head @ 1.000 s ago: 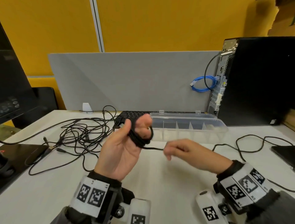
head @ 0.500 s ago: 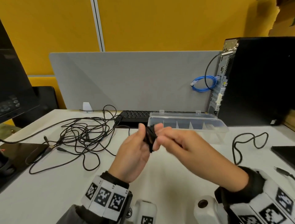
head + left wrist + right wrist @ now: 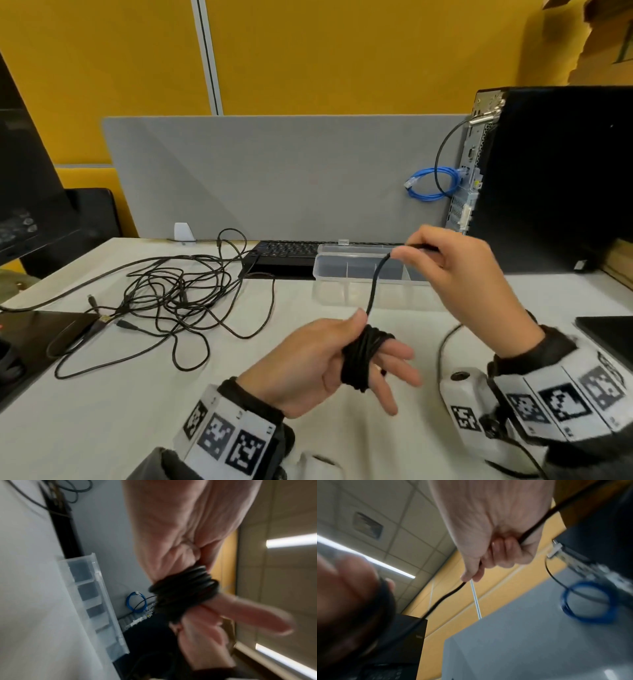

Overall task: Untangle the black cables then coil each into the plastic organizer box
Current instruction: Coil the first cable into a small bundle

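My left hand [image 3: 390, 354] is held above the table, fingers pointing right. A black cable coil [image 3: 359, 359] is wound several times around those fingers, and the thumb presses on its top. The left wrist view shows the same coil [image 3: 185, 588] around the fingers [image 3: 248, 615]. One strand [image 3: 375, 284] rises from the coil to my right hand [image 3: 411, 255], which pinches it in front of the clear plastic organizer box [image 3: 342, 274]. The right wrist view shows the strand [image 3: 447, 596] passing through my curled right hand [image 3: 496, 540]. A tangle of black cables [image 3: 171, 294] lies at left.
A black keyboard [image 3: 284, 253] sits behind the box against a grey partition [image 3: 274, 178]. A black PC tower [image 3: 548, 178] with a blue cable loop [image 3: 431, 183] stands at right. Dark flat devices lie at the left edge [image 3: 34, 332] and the right edge [image 3: 609, 332].
Both hands were together at the coil half a second ago. My right hand has since moved up and right, drawing a strand out, and my left hand has dropped lower with its fingers turned rightward.
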`<action>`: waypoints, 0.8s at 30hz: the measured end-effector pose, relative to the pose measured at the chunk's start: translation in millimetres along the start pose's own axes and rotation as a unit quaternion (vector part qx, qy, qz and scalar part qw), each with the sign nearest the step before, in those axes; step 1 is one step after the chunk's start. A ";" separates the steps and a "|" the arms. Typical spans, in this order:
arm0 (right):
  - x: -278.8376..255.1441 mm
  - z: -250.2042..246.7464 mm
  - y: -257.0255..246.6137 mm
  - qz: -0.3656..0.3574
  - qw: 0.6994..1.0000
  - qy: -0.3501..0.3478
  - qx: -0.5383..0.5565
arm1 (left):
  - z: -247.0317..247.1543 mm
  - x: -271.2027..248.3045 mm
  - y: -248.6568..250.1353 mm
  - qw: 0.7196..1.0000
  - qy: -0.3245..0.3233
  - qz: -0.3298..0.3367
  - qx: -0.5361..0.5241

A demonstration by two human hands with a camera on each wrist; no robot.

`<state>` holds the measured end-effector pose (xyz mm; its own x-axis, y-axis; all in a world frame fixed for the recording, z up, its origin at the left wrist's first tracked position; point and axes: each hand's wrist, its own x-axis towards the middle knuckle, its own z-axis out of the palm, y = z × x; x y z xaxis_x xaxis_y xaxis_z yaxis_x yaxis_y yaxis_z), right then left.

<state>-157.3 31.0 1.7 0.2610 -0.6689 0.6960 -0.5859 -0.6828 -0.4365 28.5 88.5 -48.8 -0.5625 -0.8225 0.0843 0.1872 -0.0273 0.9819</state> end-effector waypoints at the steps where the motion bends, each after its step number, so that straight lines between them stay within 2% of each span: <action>1: -0.8 -2.9 -10.4 -0.031 0.999 0.021 0.013 | 0.1 2.3 -0.4 0.999 0.034 0.003 0.009; 2: -3.1 -3.9 -23.8 -0.058 0.998 0.014 0.028 | 0.1 4.6 0.6 0.997 0.070 0.014 -0.005; 3: -6.9 -1.7 -35.5 -0.083 0.996 -0.021 0.039 | -2.7 5.6 2.2 0.993 0.104 0.030 -0.043; 5: -19.6 8.2 -55.4 -0.102 0.980 -0.165 0.051 | -14.0 5.5 8.9 0.974 0.164 0.081 -0.132; 7: -30.7 17.6 -64.1 -0.077 0.937 -0.337 0.050 | -25.2 1.1 17.0 0.950 0.199 0.136 -0.197; 9: -33.4 22.6 -57.7 -0.016 0.896 -0.440 0.055 | -36.2 -4.6 23.1 0.911 0.207 0.192 -0.299; 11: -28.0 23.5 -40.6 0.019 0.885 -0.463 0.042 | -30.9 -12.8 29.8 0.894 0.161 0.196 -0.368; 12: -23.0 21.3 -30.8 0.028 0.889 -0.455 0.026 | -21.9 -16.9 28.0 0.904 0.125 0.184 -0.365; 14: -12.9 13.3 -10.4 0.050 0.907 -0.417 -0.019 | -21.6 -22.9 26.2 0.933 0.112 0.182 -0.289; 15: -8.3 7.9 -2.3 0.058 0.922 -0.380 -0.049 | -18.7 -21.9 23.2 0.945 0.072 0.179 -0.263; 17: -2.0 -0.2 9.9 0.047 0.953 -0.268 -0.129 | -7.3 -14.9 21.4 0.960 -0.060 0.151 -0.230; 18: 0.1 -2.7 13.0 0.020 0.962 -0.202 -0.181 | -6.6 -12.0 20.7 0.969 -0.099 0.098 -0.204; 19: 1.7 -4.7 12.2 -0.010 0.964 -0.137 -0.228 | -3.0 -11.6 19.6 0.982 -0.085 0.055 -0.158; 21: 1.6 -7.0 6.2 -0.070 0.958 -0.029 -0.277 | 4.5 -10.9 20.4 0.998 -0.021 0.016 -0.063; 22: 1.3 -8.7 3.0 -0.090 0.955 0.000 -0.284 | 6.7 -10.8 22.1 1.000 0.009 0.011 -0.020; 24: 0.1 -11.0 1.7 -0.105 0.953 0.006 -0.283 | 3.0 -9.8 24.3 0.995 0.093 0.019 0.034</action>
<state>-166.7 33.0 7.2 0.4112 -0.5291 0.7423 -0.8428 -0.5310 0.0884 36.2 97.7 -25.2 -0.3963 -0.9132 0.0949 0.1462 0.0393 0.9885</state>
